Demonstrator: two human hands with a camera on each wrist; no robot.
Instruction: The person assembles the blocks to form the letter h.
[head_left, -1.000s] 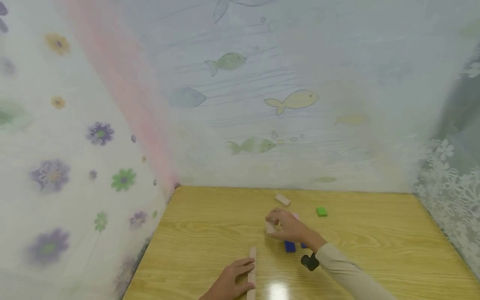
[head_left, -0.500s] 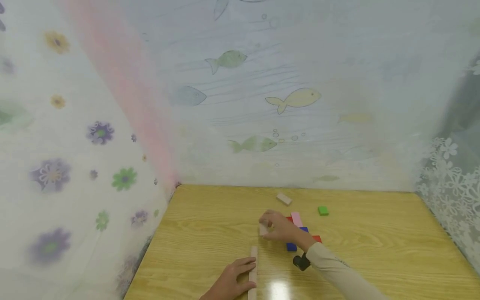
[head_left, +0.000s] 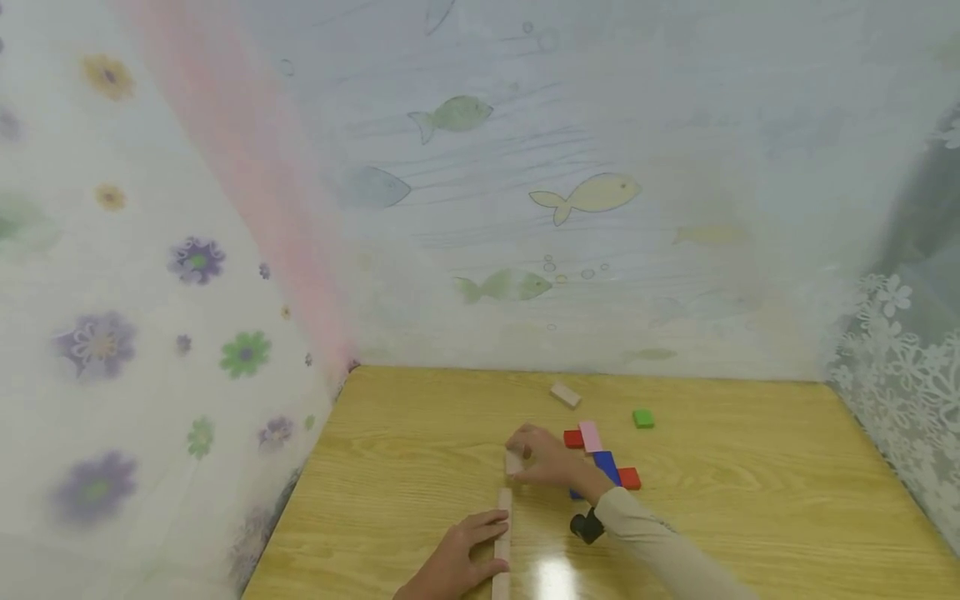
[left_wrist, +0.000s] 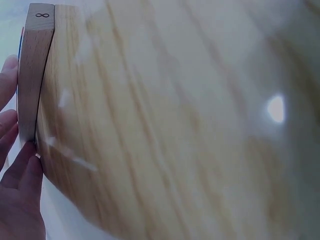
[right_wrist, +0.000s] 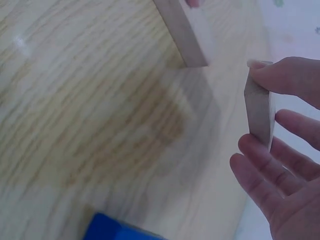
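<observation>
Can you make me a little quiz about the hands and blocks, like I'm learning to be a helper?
1. Pick one: what does the right hand hold in its grip?
A) a flat red square block
B) a pale rectangular wooden block
C) a long blue rectangular block

2. True or false: the flat green square block lies apart from the pink rectangular block.

3. The left hand touches a long, pale wooden strip. What does the dark mark near its top look like in the left-wrist picture?

Key: 1. B. 2. True. 3. A number 8 lying on its side.
</observation>
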